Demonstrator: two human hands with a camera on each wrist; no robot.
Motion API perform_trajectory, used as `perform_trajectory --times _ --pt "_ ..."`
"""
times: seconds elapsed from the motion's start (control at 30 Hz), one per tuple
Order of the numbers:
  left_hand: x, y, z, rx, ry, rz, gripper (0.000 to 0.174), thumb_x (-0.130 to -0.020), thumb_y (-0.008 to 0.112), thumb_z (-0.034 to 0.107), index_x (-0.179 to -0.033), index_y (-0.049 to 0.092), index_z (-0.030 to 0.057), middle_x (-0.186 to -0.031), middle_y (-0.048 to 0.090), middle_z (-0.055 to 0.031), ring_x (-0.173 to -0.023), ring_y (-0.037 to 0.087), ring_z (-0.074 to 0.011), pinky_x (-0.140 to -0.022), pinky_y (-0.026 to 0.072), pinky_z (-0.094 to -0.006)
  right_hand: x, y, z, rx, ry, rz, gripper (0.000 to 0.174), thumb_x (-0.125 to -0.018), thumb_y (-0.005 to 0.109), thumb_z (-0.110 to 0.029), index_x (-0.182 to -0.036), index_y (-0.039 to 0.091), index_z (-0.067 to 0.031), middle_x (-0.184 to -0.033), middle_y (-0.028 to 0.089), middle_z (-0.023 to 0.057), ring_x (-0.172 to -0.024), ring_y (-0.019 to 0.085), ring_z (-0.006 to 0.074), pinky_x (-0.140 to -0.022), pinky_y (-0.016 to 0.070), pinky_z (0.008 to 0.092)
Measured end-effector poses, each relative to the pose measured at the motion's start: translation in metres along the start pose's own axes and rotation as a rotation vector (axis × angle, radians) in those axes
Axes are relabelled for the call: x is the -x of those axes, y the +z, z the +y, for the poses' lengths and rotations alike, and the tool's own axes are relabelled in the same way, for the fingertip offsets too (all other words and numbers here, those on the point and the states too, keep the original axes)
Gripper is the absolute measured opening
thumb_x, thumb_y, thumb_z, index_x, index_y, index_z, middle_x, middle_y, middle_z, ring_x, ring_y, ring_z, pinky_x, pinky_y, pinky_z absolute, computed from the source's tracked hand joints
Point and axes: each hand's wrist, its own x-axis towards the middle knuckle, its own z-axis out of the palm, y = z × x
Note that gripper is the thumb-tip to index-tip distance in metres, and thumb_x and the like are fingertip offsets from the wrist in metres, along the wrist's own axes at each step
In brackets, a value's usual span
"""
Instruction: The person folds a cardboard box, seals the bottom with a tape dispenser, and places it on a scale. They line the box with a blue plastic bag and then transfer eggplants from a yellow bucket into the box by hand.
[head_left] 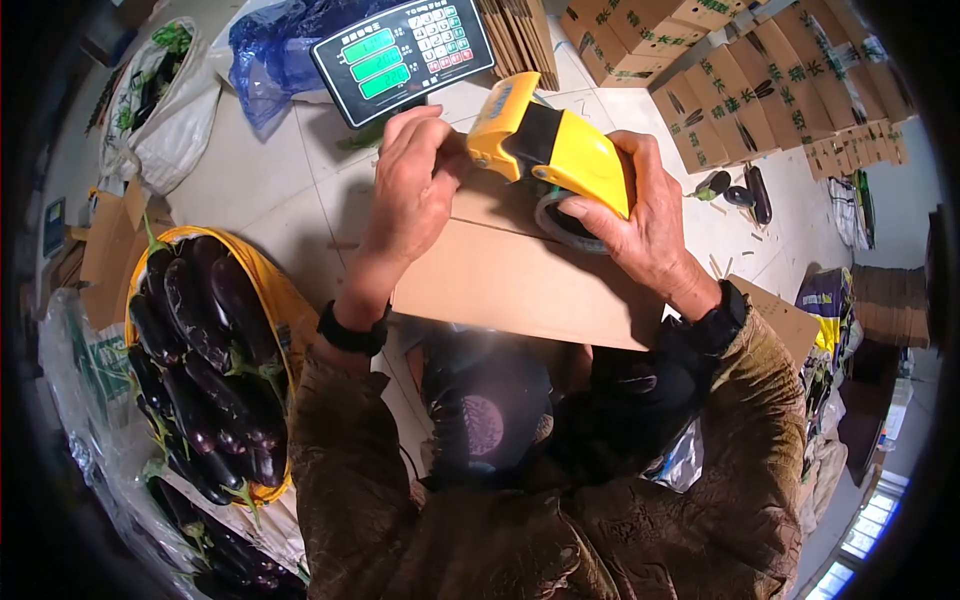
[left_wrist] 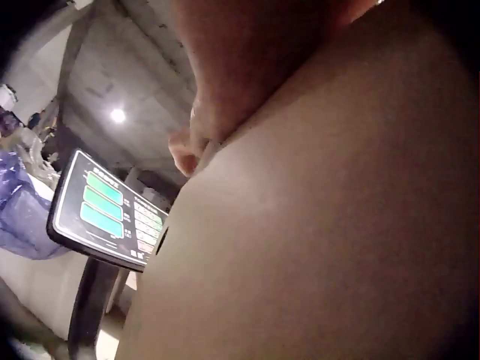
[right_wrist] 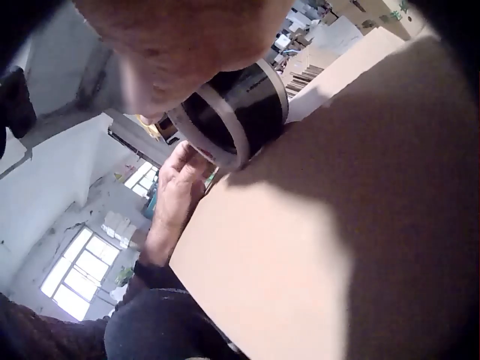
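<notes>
A yellow tape dispenser (head_left: 590,165) with a black middle part is gripped by my right hand (head_left: 650,215), thumb on its near side. Its tape roll (head_left: 570,222) is over the cardboard box (head_left: 530,285); the right wrist view has the roll (right_wrist: 259,105) close against the cardboard (right_wrist: 262,247). My left hand (head_left: 415,185) is at the box's left far edge, fingers bent beside the dispenser's front end; whether they pinch tape is hidden. In the left wrist view, the hand (left_wrist: 240,75) lies along the cardboard (left_wrist: 315,210).
A scale display (head_left: 405,60) stands beyond the box, with blue plastic (head_left: 265,75) beside it. Eggplants fill a yellow-edged bag (head_left: 290,310) at left. Stacked cartons (head_left: 770,90) are at the far right, with several eggplants (head_left: 760,195) on the floor near them.
</notes>
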Motion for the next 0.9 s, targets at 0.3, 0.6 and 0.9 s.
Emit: perform_trajectory --times 0.3,0.6,0.9 --pt "0.021 0.001 0.017 0.173 -0.415 0.002 0.016 -0.081 0.064 0.001 -0.094 0.054 0.0018 -0.088 0.059 -0.0142 -0.088 0.057 -0.0334 -0.076 0.0454 -0.0415 -0.004 -0.004 0.002 -0.067 -0.071 -0.063 0.071 -0.076 0.076 -0.054 -0.114 0.046 -0.0018 -0.091 0.066 0.0201 -0.081 0.069 0.0343 -0.072 0.0547 0.0388" --pt "0.020 0.007 0.019 0.014 -0.314 -0.015 0.018 -0.080 0.065 0.002 -0.096 0.055 0.0032 -0.090 0.059 -0.0132 -0.090 0.055 -0.0334 -0.083 0.0424 -0.0426 -0.001 -0.019 -0.004 0.114 -0.128 -0.163 0.073 -0.078 0.073 -0.057 -0.114 0.044 -0.0004 -0.088 0.065 0.0234 -0.080 0.068 0.0390 -0.067 0.0551 0.0426" --pt "0.006 -0.001 0.025 0.040 -0.157 -0.034 0.017 -0.084 0.061 0.000 -0.097 0.052 0.0018 -0.095 0.060 -0.0127 -0.089 0.057 -0.0320 -0.084 0.0447 -0.0429 0.007 -0.024 0.002 0.128 -0.137 -0.128 0.068 -0.082 0.070 -0.054 -0.113 0.042 -0.0006 -0.086 0.063 0.0253 -0.078 0.066 0.0438 -0.065 0.0531 0.0461"
